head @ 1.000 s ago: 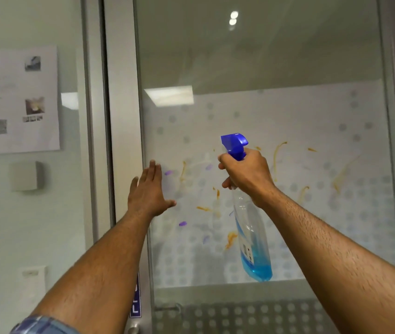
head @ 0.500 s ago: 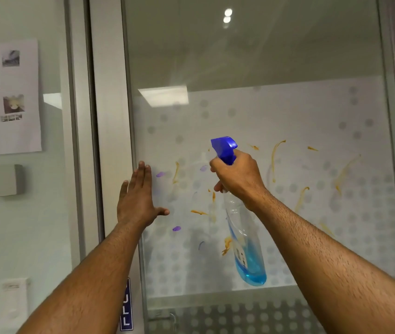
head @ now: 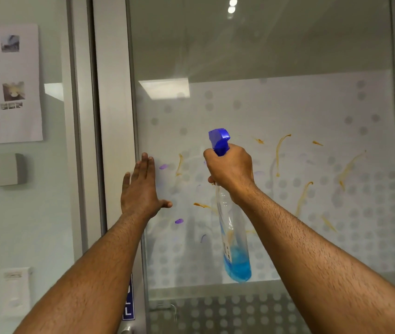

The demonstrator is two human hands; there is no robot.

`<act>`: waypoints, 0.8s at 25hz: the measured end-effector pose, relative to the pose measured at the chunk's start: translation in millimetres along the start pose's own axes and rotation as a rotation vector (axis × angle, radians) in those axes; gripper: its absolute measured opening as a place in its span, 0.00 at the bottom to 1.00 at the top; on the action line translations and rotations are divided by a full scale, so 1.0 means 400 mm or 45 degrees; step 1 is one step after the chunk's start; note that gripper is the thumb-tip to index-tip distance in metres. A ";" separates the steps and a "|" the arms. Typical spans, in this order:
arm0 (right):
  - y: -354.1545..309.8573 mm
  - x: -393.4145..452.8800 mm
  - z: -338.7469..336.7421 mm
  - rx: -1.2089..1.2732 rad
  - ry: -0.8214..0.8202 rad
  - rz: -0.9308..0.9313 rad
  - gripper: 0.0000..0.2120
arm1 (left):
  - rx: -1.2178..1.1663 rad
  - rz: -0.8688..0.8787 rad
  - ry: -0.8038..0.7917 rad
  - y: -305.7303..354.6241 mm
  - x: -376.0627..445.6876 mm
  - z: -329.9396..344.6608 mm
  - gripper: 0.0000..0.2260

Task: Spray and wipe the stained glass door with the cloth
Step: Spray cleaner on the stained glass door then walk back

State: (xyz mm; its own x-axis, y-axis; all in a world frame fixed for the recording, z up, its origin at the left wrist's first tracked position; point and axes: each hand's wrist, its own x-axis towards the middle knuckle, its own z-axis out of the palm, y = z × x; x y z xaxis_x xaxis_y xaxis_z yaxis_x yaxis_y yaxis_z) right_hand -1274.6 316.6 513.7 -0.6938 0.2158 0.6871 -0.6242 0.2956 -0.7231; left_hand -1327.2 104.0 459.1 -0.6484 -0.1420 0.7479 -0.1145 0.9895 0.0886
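The glass door point(head: 263, 56) fills the view, frosted with grey dots on its lower half. Orange streaks point(head: 279, 155) and small purple smears point(head: 179, 221) mark the frosted part. My right hand point(head: 231, 168) grips a clear spray bottle point(head: 233, 249) by the neck, its blue trigger head point(head: 219, 139) pointing at the glass and blue liquid pooled at the bottom. My left hand point(head: 141, 190) is flat and open against the door's left edge, fingers up. No cloth is visible.
A grey metal door frame point(head: 112, 92) runs down the left of the glass. Left of it, a wall holds a printed paper sheet point(head: 8, 83), a small grey box point(head: 5, 168) and a white switch plate point(head: 16, 290). A blue sign point(head: 128, 300) sits low on the frame.
Both hands have stayed in nearly the same pose. The view has shifted slightly, and the bottle and hands sit a little lower against the glass than a second ago.
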 end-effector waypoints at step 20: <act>0.144 0.150 -0.443 -0.161 0.459 0.072 0.05 | -0.029 0.000 0.067 0.004 -0.004 -0.009 0.62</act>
State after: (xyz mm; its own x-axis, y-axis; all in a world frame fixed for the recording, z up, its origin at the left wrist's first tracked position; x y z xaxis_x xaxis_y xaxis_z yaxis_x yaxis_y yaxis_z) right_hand -1288.4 511.3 525.7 -0.5407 0.5420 0.6434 -0.5239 0.3814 -0.7616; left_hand -1323.7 105.8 460.4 -0.6081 -0.1409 0.7812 -0.0969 0.9899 0.1031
